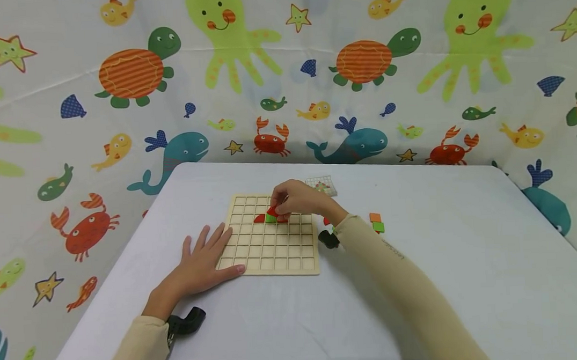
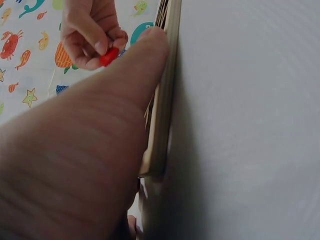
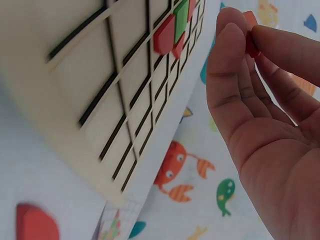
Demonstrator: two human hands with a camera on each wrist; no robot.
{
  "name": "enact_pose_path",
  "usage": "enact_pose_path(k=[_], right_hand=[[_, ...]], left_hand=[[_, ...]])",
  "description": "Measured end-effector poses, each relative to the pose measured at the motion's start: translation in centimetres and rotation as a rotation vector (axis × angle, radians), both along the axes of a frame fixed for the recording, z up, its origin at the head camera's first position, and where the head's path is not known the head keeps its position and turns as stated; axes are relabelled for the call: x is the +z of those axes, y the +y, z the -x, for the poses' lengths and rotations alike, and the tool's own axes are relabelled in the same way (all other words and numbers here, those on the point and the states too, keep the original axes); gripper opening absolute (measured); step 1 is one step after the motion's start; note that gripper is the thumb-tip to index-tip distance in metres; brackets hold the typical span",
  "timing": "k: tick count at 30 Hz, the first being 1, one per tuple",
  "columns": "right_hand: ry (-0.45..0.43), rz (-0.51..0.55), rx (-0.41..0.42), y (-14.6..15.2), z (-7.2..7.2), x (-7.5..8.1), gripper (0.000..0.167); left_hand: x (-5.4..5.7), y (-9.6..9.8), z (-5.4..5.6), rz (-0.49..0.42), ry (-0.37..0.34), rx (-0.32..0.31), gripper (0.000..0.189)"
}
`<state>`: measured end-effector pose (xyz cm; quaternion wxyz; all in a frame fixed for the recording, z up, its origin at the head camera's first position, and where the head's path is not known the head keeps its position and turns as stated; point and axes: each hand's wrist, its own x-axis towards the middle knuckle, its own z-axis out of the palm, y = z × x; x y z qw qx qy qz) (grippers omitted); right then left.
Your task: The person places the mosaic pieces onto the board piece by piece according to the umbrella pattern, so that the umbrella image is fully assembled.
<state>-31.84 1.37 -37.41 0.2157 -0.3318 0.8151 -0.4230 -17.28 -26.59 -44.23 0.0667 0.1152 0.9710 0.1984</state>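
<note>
A wooden grid board (image 1: 267, 254) lies on the white table. My left hand (image 1: 202, 264) rests at its left side with fingers spread; the thumb (image 2: 150, 47) touches the front edge in the left wrist view. My right hand (image 1: 301, 197) is over the upper part of the board. It pinches a small red tile (image 3: 251, 42) between thumb and fingers, raised off the board in the right wrist view. Below it, a green tile (image 1: 270, 218) sits in the grid, with a red tile with a curved side (image 1: 259, 219) to its left and another red tile (image 3: 164, 35) beside it.
Behind the right hand lies a pattern card (image 1: 321, 185) with a printed grid. Right of the board are loose tiles, among them an orange square (image 1: 375, 217) and a green one (image 1: 378, 227). The right forearm partly covers others. A sea-animal curtain (image 1: 275, 105) hangs behind the table.
</note>
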Motion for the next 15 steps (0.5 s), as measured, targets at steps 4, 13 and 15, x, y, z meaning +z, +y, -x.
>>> enact_pose_path(k=[4,13,15], right_hand=[[-0.023,0.005,0.026,-2.0,0.3,0.0,0.006],[0.014,-0.043,0.102,-5.7,0.2,-0.3,0.015],[0.005,-0.054,0.106,-6.3,0.0,-0.4,0.012]], left_hand=[[-0.1,-0.2,0.1,-0.004,0.000,-0.007,0.109],[0.0,-0.2,0.3,0.000,0.002,-0.020,0.108],[0.0,-0.2,0.3,0.001,-0.001,-0.021,0.108]])
